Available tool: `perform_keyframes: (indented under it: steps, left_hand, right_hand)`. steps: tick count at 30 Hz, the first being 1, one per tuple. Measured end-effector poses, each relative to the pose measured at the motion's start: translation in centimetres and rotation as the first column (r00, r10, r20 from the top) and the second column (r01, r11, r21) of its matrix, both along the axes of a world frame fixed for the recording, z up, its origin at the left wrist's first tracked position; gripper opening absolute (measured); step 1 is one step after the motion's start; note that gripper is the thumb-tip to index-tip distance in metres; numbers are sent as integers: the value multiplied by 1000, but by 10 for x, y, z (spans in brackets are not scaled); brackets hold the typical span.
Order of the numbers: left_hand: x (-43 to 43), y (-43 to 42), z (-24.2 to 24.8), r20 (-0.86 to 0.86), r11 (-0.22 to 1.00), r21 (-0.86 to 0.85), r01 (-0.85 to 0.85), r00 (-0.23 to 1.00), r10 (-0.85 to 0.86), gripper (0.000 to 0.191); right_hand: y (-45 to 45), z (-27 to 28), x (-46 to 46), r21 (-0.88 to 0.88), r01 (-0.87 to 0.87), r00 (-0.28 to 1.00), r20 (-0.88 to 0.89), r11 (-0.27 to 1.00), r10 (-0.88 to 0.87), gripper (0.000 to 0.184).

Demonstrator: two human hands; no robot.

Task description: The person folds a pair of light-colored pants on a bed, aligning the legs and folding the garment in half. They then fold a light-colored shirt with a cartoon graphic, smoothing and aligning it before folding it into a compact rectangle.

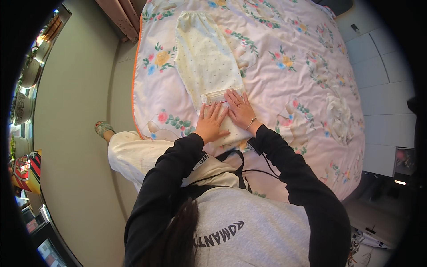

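Observation:
Cream dotted pajama pants point(208, 56) lie flat on the bed, their gathered elastic waist pointing away from me. Across the lower end of the legs rests a folded piece of matching dotted fabric point(230, 128) with a thin red trim line and several stacked layers at its far edge. My left hand point(210, 122) presses palm down on this fold, fingers spread and thumb out to the right. Beside it, my right hand point(239, 108) lies flat over the right part of the fold, a bracelet at the wrist. Neither hand grips anything.
A floral pink bedspread point(267, 86) with orange edging covers the bed. A crumpled white cloth point(338, 118) lies on its right side. Black cables point(263, 172) run between my forearms. Potted plants point(23, 106) line a ledge at left, and white cabinets point(383, 96) stand at right.

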State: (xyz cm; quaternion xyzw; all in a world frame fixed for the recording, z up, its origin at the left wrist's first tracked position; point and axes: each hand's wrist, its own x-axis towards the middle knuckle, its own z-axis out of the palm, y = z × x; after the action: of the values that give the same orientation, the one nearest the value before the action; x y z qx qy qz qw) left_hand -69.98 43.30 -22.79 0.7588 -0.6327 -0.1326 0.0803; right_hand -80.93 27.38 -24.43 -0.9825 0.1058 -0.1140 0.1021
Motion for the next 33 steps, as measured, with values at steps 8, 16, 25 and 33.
perform_keyframes:
  steps: [8,16,25,33]
  left_hand:
    - [35,18,21,113,984,167,-54,993,35,122]
    - [38,8,35,263,952,200,233,923,-281,127]
    - [72,-1,15,283,928,63,367,885,-369,87]
    - [88,-2,-14,289,901,-196,388,900,-325,61]
  right_hand:
    - [-39,4,-26,-127,248,969,9,960,-249,57]
    - [26,42,-83,96,-231,937,-246,968,248,72]
    - [34,25,-71,-51,-208,975,-88,977,204,65]
    - [-13,30,-81,-71,-297,947,-152,952,284,65]
